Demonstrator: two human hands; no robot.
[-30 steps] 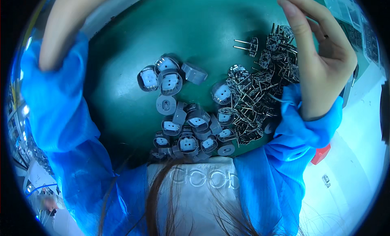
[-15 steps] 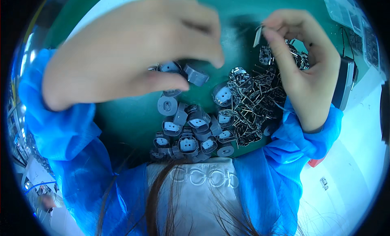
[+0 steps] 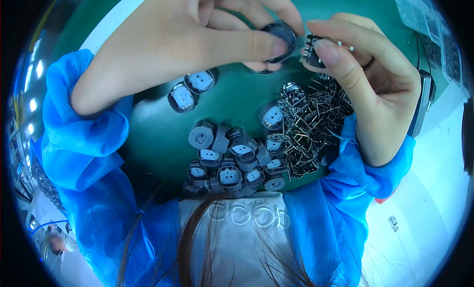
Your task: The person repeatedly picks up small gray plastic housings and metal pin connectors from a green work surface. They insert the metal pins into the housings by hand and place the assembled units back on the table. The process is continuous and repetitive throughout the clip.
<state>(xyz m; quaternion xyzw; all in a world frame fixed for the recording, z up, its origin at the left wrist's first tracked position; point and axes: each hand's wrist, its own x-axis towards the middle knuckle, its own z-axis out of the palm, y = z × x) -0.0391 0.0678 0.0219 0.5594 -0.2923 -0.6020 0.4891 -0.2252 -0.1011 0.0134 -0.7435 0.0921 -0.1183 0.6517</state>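
My left hand (image 3: 222, 35) pinches a dark round plastic housing (image 3: 281, 40) between thumb and fingers, above the far part of the green mat. Close to its right, my right hand (image 3: 365, 64) grips a small black circuit board (image 3: 312, 52) with metal pins, thumb against its face. A narrow gap separates the board from the housing. Under the right hand lies a tangled heap of pinned circuit boards (image 3: 306, 124). Two housings with pale inserts (image 3: 181, 97) sit below my left wrist. Nearer to me, several grey housings (image 3: 229, 176) are piled, some upright, some tipped.
The green mat (image 3: 153, 143) covers the work surface. Clear plastic trays (image 3: 419, 15) stand at the far right. A dark box-shaped device (image 3: 423, 102) with a cable is beside my right wrist. White surface (image 3: 419, 203) extends to the right.
My left hand has picked up a housing and brought it up and right toward the right hand. The right hand now presents a circuit board to it, turned to show its face.
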